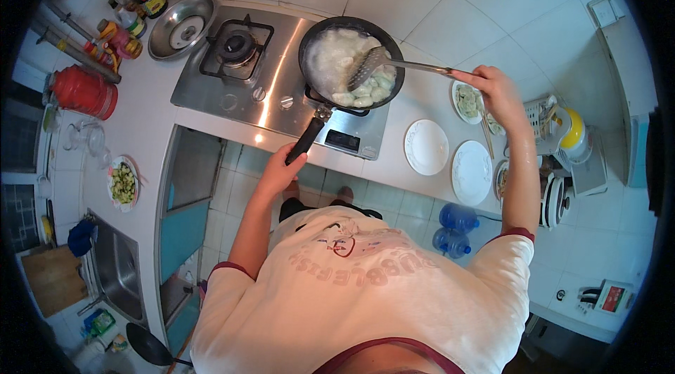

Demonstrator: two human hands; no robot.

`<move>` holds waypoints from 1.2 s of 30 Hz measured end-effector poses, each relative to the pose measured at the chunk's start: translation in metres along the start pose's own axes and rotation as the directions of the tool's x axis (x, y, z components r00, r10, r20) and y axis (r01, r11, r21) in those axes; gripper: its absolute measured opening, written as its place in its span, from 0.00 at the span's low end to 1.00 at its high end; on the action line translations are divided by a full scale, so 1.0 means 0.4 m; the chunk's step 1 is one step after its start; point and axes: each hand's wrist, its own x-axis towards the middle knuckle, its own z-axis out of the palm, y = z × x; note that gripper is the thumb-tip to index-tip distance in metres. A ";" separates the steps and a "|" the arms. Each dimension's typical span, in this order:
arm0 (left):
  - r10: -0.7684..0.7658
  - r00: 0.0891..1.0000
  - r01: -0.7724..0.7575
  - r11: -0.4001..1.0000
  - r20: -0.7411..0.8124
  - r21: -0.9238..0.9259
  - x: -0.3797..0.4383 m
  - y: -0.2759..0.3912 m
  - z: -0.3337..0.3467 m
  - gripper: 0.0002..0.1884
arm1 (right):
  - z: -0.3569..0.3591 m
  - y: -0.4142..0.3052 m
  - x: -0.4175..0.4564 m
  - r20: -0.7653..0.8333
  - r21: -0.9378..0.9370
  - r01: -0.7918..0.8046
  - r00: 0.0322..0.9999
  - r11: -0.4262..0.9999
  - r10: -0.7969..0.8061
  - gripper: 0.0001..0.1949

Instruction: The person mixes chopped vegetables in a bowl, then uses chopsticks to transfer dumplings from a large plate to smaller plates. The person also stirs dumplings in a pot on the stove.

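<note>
My left hand [279,169] grips the black handle [307,138] of a deep frying pan [304,52] on the right burner. Inside the pan, pale dumplings [377,90] sit in frothy, whitish liquid. My right hand [493,92] holds the long handle of a slotted metal turner [372,62] from the right. Its perforated blade is in the pan, partly down among the dumplings. Beside the stove are two white plates [426,147] with a faint pattern. Farther back, another plate bears pale green dumplings [468,101], with chopsticks [487,135] near it.
On the left, the steel gas stove [248,97] has a second burner [237,48] with a steel basin [183,28] beside it. Several sauce bottles [129,18] stand in the corner. A plate of chopped green food [123,184] lies near the sink [117,266]. A dish rack [543,115] is at right.
</note>
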 end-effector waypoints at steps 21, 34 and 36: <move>0.010 0.999 -0.008 0.999 -0.041 0.033 -0.006 0.001 0.012 0.23 | 0.083 -0.050 -0.132 0.147 -0.184 -0.105 0.980 0.977 0.133 0.27; -0.018 0.999 0.017 1.000 -0.052 -0.004 -0.009 0.002 0.023 0.22 | 0.388 -0.074 -0.179 -0.125 0.263 -0.237 0.953 0.935 0.277 0.26; -0.015 0.998 0.015 1.000 -0.054 -0.005 -0.009 0.002 0.025 0.22 | 0.405 -0.086 -0.166 -0.127 0.349 -0.252 0.942 0.903 0.311 0.26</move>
